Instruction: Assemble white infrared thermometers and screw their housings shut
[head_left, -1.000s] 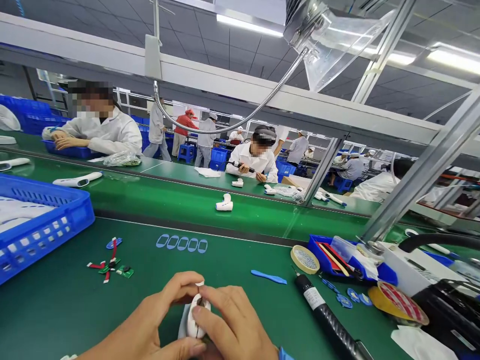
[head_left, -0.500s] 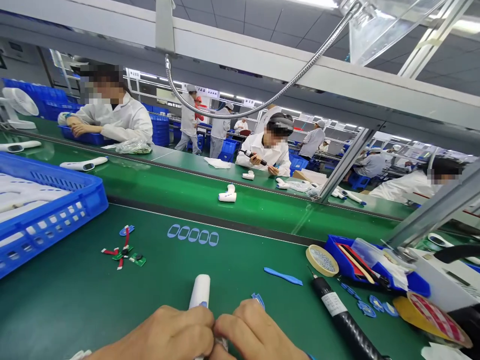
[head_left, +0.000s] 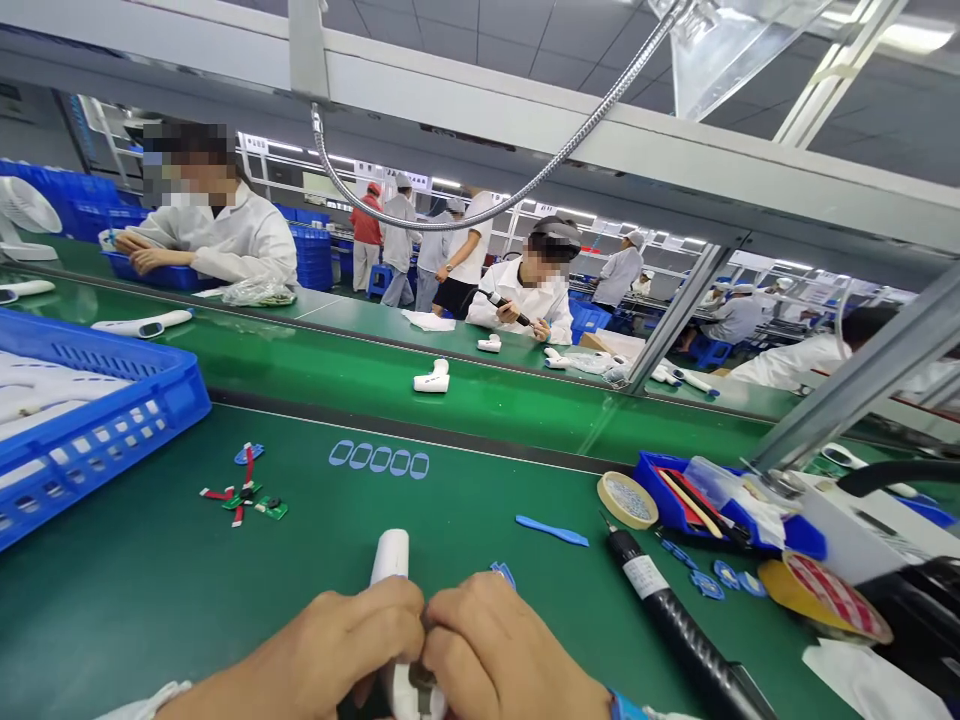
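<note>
A white handheld thermometer body [head_left: 391, 555] lies low in the middle of the view, one end pointing away from me, its near part opened up. My left hand [head_left: 352, 640] is wrapped round it from the left. Against it from the right presses my right hand [head_left: 502, 650], fingers closed on the same body; the fingertips meet and hide what lies between them. Just behind the right hand a small blue plastic part [head_left: 503, 573] shows. A blue pry tool [head_left: 552, 531] lies farther right. Several blue ring-shaped frames [head_left: 380, 460] stand in a row beyond the hands.
Left stands a blue crate [head_left: 112, 440] of white parts, near circuit boards with red ribbons [head_left: 247, 496]. Right lie an electric screwdriver [head_left: 675, 610], a tape ring of screws [head_left: 628, 500], a blue tool bin [head_left: 806, 535] and a tape roll [head_left: 832, 598]. Co-workers sit beyond the green conveyor [head_left: 337, 385].
The view has shifted slightly. More of the thermometer's near, opened end now shows below my fingers. Both hands stay on it. A thermometer on the conveyor has moved a little left.
</note>
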